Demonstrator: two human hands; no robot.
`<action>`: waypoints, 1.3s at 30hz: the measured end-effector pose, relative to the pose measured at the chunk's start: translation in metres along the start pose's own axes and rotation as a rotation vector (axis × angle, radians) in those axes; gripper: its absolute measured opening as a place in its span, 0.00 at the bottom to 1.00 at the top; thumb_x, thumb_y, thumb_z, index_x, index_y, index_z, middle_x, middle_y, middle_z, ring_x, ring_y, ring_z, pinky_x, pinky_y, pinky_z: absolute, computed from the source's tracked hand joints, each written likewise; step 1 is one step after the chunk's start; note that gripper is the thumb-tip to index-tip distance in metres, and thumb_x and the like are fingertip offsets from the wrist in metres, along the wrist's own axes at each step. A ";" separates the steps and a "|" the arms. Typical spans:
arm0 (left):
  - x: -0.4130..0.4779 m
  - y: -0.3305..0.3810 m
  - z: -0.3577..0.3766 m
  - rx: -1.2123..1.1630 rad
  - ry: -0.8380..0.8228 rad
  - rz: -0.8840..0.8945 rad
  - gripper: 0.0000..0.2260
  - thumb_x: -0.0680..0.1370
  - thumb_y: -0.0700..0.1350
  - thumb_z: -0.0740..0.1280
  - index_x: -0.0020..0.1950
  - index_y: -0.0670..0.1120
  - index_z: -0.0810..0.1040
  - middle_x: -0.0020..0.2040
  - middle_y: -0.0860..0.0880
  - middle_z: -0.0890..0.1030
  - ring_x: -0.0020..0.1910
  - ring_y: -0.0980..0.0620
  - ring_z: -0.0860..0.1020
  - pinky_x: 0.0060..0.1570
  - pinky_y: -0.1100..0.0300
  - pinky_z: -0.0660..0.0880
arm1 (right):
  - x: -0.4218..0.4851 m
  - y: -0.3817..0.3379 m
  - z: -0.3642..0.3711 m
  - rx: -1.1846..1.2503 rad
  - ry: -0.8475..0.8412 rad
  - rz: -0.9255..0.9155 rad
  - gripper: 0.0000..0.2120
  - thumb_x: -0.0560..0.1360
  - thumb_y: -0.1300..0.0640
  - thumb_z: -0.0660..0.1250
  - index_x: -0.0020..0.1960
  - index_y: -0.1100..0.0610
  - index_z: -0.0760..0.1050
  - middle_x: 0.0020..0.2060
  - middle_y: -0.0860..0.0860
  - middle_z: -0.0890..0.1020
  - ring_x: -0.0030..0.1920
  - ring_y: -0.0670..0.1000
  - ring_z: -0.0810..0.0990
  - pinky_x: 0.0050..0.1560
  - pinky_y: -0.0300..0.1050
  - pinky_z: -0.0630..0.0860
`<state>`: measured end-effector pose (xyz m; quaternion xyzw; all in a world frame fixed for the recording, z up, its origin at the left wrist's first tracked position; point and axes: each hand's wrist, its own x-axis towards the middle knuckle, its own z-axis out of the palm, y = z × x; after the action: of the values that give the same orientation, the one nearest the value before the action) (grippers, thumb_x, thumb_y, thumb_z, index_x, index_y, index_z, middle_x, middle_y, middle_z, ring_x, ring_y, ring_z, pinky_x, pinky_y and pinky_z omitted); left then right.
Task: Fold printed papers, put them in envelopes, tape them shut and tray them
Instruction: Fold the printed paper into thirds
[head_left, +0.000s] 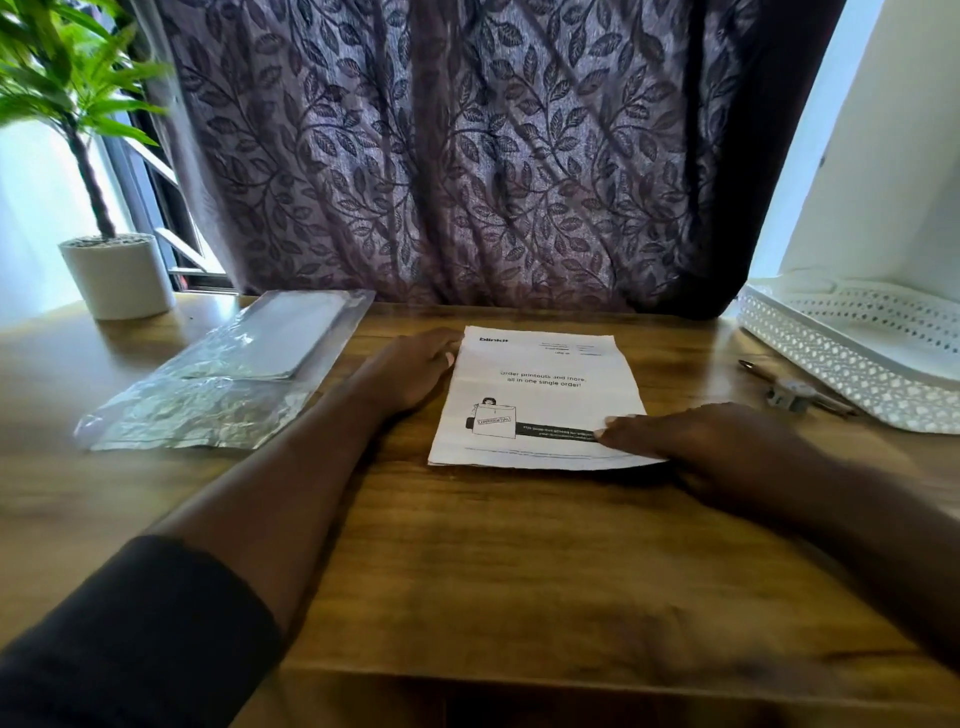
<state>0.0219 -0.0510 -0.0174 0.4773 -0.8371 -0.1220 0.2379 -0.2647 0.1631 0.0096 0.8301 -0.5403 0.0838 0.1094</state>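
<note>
On the wooden worktop (467, 545) at frame centre, the left hand (410, 371) lies flat and open beside the printed paper (535, 400); the right hand (670, 436) presses its lower right corner, fingers spread.

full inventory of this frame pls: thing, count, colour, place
printed paper: 1, white with black print, centre of table
plastic packet: 1, clear and crinkled, holding a white stack, left of the paper
perforated tray: 1, white, far right of table
small tool: 1, grey and metallic, just in front of the tray; too blurred to identify
potted plant: 1, green leaves in a white pot, far left corner
curtain: 1, purple with leaf pattern, behind the table
table: 1, brown wood
left hand: flat at the paper's left edge, dark sleeve on the forearm
right hand: pressing the paper's near right corner
</note>
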 end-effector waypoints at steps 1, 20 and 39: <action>-0.001 0.001 0.000 -0.014 -0.002 0.003 0.19 0.84 0.49 0.59 0.76 0.51 0.68 0.74 0.45 0.73 0.71 0.43 0.71 0.67 0.52 0.67 | -0.005 0.000 0.003 -0.019 0.052 -0.023 0.29 0.71 0.64 0.74 0.67 0.43 0.78 0.63 0.44 0.81 0.56 0.47 0.84 0.53 0.46 0.82; -0.006 0.008 0.006 0.062 -0.164 0.033 0.25 0.82 0.65 0.54 0.75 0.54 0.66 0.74 0.47 0.72 0.69 0.45 0.72 0.67 0.46 0.68 | -0.058 -0.017 -0.006 0.013 -0.011 -0.067 0.27 0.80 0.33 0.52 0.72 0.43 0.74 0.70 0.40 0.75 0.66 0.40 0.76 0.58 0.45 0.78; -0.005 0.019 0.004 0.128 0.010 -0.066 0.21 0.85 0.55 0.55 0.77 0.51 0.64 0.69 0.41 0.76 0.66 0.40 0.75 0.66 0.45 0.70 | 0.094 0.055 0.038 0.198 0.289 0.420 0.09 0.77 0.54 0.69 0.53 0.57 0.84 0.48 0.53 0.86 0.48 0.54 0.82 0.48 0.46 0.74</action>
<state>0.0082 -0.0367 -0.0136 0.5193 -0.8259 -0.0736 0.2068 -0.2769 0.0483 0.0018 0.6861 -0.6685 0.2747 0.0837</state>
